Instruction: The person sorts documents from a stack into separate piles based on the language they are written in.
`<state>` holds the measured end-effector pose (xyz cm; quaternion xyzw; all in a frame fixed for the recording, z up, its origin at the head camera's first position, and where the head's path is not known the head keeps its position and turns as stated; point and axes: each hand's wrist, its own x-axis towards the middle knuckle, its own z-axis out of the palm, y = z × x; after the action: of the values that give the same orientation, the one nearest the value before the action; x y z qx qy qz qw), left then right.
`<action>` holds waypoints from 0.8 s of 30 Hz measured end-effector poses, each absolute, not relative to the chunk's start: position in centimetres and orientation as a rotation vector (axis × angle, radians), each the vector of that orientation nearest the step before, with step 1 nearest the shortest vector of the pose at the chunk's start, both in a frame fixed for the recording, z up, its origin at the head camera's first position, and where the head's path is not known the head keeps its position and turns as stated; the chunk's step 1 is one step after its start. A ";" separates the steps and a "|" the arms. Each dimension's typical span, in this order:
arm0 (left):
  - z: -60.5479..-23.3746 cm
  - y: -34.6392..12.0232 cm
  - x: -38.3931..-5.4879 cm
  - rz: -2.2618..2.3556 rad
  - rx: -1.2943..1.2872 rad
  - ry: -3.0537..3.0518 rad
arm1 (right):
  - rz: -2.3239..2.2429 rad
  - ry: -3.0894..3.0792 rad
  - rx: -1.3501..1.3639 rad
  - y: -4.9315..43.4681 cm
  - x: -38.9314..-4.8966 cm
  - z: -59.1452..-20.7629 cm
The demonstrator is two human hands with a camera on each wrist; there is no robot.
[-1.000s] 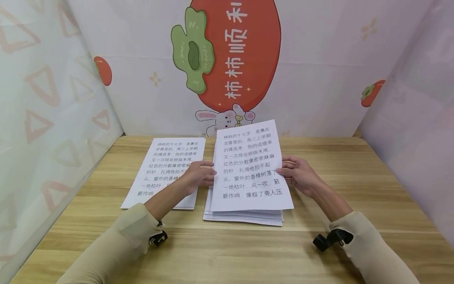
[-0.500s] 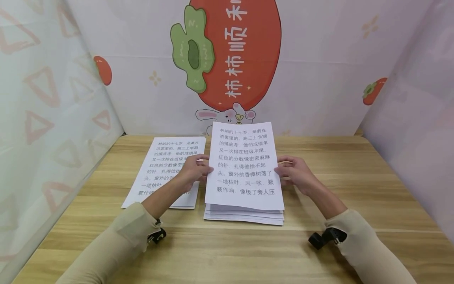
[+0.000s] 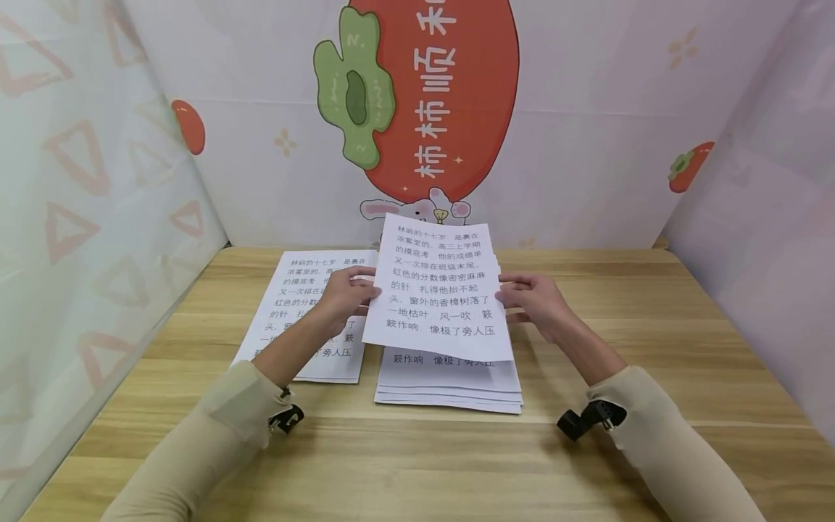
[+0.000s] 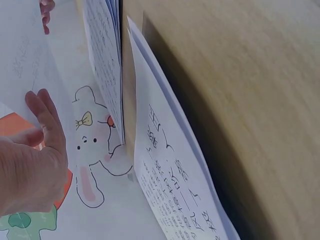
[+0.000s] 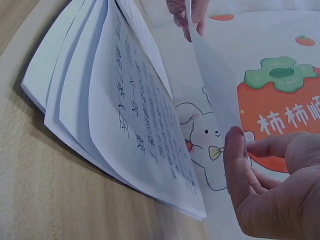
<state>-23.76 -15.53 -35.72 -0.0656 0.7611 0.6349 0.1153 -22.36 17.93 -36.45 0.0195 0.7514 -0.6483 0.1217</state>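
Observation:
Both hands hold a printed sheet of paper (image 3: 437, 290) raised above the right-hand stack of printed sheets (image 3: 450, 380). My left hand (image 3: 344, 299) pinches its left edge, and my right hand (image 3: 536, 301) pinches the right edge between thumb and fingers. In the right wrist view the sheet (image 5: 215, 75) shows thin and nearly edge-on, apart from the stack (image 5: 142, 115) below. The left-hand stack of printed sheets (image 3: 280, 283) lies beside the other one, partly covered by my left forearm. From the left wrist, my left hand (image 4: 37, 160) is at the lifted sheet's edge.
A wooden table (image 3: 430, 464) carries both stacks, with a narrow gap between them. Behind it rises a backdrop (image 3: 587, 167) with a persimmon and rabbit print. Side panels stand left and right. Black wrist cameras (image 3: 285, 418) are strapped at the sleeve cuffs.
The sheet has moved up and to the left with both hands, and its slant has changed from one side to the other. More of the right stack's top page shows now.

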 end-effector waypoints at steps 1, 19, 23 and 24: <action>-35.7 -15.7 -23.8 1.856 -0.198 2.232 | -1.895 2.186 0.052 17.8 -22.4 -36.4; -34.9 -19.8 -23.7 1.768 -0.264 2.298 | -1.878 2.026 0.003 14.9 -23.6 -36.1; -34.7 -21.0 -23.3 1.764 -0.225 2.308 | -1.886 1.978 0.010 13.9 -23.9 -36.1; -34.6 -21.3 -23.3 1.761 -0.216 2.310 | -1.892 1.963 0.007 13.6 -23.9 -36.1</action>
<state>-23.26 -21.29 -34.65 -0.0737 0.7878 0.6007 0.1143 -23.93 13.57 -36.12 0.0026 0.7046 -0.6790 0.2059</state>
